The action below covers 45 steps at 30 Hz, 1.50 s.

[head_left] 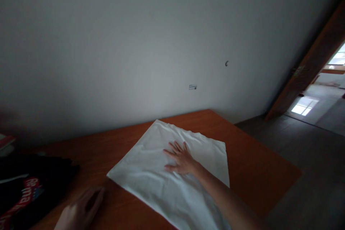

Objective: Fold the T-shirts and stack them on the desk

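A white cloth (151,176), folded into a rough square, lies flat on the wooden table (250,161). My right hand (179,158) rests palm down on the middle of the cloth with its fingers stretched out and apart. My left hand (81,210) is low at the near left, blurred, over the bare table just left of the cloth's corner and right of a black garment; its fingers look extended and hold nothing.
A black garment with red and white print (29,187) lies at the table's left end. A plain wall (134,50) stands right behind the table. The table's right edge drops to a grey floor (309,172); an open doorway (320,90) is at far right.
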Available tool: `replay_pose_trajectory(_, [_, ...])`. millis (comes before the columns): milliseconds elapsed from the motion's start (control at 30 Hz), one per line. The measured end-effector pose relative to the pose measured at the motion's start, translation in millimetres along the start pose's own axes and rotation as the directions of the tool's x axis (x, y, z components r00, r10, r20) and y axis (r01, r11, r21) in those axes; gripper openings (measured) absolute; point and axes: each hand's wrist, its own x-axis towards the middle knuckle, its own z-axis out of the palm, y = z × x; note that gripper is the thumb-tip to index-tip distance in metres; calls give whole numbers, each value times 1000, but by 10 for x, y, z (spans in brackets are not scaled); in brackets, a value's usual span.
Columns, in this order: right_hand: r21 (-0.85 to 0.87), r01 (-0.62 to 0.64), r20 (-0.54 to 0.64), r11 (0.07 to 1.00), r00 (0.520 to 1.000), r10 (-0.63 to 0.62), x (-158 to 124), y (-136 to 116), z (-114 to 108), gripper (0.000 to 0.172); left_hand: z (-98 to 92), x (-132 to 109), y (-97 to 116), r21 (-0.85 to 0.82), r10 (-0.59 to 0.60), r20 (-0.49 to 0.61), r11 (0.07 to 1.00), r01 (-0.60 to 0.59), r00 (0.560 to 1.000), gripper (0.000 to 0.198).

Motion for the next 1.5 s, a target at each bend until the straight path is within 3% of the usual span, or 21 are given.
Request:
replay_pose_trajectory(200, [-53, -262, -91, 964, 962, 257, -66, 549, -59, 80, 333, 291, 868, -105, 235, 147, 970, -221, 961, 27])
replay_pose_trajectory(300, [-78, -396, -122, 915, 914, 386, -110, 819, -92, 80, 421, 320, 1110, -150, 319, 178, 944, -295, 931, 22])
replay_pose_trajectory(600, [-113, -623, -152, 774, 781, 606, -214, 1519, -211, 79, 358, 333, 1050, -190, 274, 166, 951, -242, 947, 26])
replay_pose_trajectory(933, [-71, -747, -173, 660, 661, 730, -283, 1826, -298, 84, 384, 370, 1097, -170, 284, 174, 952, -255, 943, 32])
replay_pose_trajectory(1100, [-36, -749, -206, 661, 653, 729, -284, 1890, -264, 85, 410, 357, 1043, -186, 248, 204, 959, -212, 947, 27])
replay_pose_trajectory(1267, [-22, -658, -438, 753, 683, 584, -392, 1830, -232, 65, 426, 350, 1031, -187, 218, 199, 965, -182, 955, 23])
replay_pose_trajectory(1400, [-12, -412, -551, 911, 763, 337, -375, 1574, -225, 48, 420, 347, 1058, -167, 180, 153, 974, -154, 972, 22])
replay_pose_trajectory(1500, [152, -186, -522, 971, 819, 238, -219, 1111, -138, 50, 403, 347, 1079, -163, 145, 111, 979, -126, 983, 23])
